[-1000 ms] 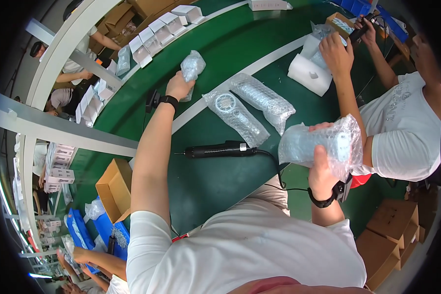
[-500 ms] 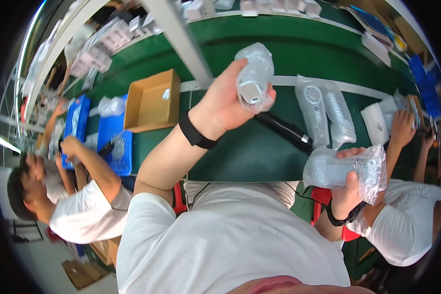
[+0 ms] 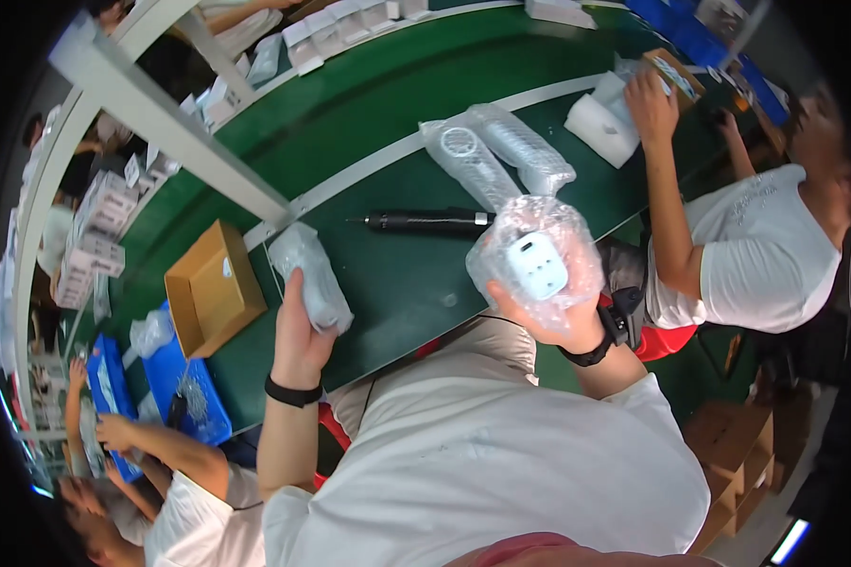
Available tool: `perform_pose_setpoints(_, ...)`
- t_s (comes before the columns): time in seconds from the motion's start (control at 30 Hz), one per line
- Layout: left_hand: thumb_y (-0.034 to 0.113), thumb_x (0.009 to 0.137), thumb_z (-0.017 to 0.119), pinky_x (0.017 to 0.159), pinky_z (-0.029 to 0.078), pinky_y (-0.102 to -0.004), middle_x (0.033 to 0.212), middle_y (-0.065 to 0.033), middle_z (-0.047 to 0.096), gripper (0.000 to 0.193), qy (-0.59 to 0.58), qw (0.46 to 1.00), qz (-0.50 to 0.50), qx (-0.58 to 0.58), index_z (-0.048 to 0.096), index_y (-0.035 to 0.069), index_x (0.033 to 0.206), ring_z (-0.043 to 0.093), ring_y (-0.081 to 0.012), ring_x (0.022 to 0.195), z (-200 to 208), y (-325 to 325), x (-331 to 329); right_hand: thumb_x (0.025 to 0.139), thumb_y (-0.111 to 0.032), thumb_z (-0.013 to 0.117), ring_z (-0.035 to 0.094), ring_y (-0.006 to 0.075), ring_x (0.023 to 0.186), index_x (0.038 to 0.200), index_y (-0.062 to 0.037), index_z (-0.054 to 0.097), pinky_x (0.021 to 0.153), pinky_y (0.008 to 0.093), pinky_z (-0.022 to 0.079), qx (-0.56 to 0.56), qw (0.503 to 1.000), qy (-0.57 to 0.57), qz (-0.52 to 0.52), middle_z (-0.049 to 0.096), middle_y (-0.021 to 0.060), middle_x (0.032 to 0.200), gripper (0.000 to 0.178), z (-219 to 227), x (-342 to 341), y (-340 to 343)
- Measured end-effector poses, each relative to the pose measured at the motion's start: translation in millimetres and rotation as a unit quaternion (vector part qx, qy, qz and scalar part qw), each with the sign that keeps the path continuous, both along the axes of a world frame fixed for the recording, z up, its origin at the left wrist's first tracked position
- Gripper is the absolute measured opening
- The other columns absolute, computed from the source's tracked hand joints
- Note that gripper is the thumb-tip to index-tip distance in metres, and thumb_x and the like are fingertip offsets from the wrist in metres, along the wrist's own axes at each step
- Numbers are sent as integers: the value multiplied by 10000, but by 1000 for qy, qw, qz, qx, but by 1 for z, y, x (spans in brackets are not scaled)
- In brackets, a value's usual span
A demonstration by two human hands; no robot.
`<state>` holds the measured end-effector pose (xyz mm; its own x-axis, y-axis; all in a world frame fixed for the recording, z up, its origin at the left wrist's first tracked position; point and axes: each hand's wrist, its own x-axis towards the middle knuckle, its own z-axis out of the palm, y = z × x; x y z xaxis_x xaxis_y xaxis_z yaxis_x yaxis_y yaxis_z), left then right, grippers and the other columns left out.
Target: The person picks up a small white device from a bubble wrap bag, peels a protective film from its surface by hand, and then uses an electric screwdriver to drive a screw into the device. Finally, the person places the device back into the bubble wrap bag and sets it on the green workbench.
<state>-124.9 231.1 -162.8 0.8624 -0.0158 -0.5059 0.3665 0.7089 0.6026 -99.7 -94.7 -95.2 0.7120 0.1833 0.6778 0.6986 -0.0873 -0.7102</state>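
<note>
My left hand (image 3: 299, 354) is closed around a bubble-wrapped package (image 3: 314, 283), low over the green table beside the brown box. In my right hand (image 3: 563, 333) is a bubble-wrapped white device (image 3: 539, 265), its end with small dark openings facing up; fingers on its far side are hidden by the wrap. Between the two hands a black electric screwdriver (image 3: 430, 221) lies on the table, its thin bit pointing left. Just beyond the right hand lie two more bubble-wrapped devices, one with a round part (image 3: 465, 156) and one long and smooth (image 3: 528, 156).
An open brown cardboard box (image 3: 219, 293) and a blue tray of small parts (image 3: 216, 416) stand left. A white post (image 3: 189, 137) rises from the table's rail. At right, a co-worker's arm (image 3: 667, 180) reaches past a white foam roll (image 3: 603, 130). Another co-worker sits at left.
My view has turned to the right. The left hand has come down and away from the right hand with its package. The right-hand device has been tipped so its end faces up.
</note>
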Motion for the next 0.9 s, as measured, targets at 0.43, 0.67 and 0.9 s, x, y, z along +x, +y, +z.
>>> perform_pose_setpoints(0.43,255,978,622,889,483,-324,1161,-87,634,410,-41,948,78,306,514,2,1282,615,-192,1015,-39,-3,-4,871,-103,707,636,171,929,1156,18,610,826,320,507,40,958,-32,-282,686,89,1034,324,-8,36,-103)
perform_pose_setpoints(0.67,256,945,667,948,454,-353,1198,-186,603,564,-49,829,29,557,413,-69,1330,585,-235,1079,-39,6,-2,873,-93,736,614,125,907,1143,38,634,835,284,482,100,901,6,-422,693,63,991,316,-5,70,-129)
perform_pose_setpoints(0.9,312,950,651,993,431,-373,1242,-247,593,628,-40,689,-36,722,386,-80,1364,580,-325,1153,-25,1,-3,844,-84,771,630,140,951,1124,41,646,874,282,481,118,886,18,-448,691,70,1041,332,-26,95,-118)
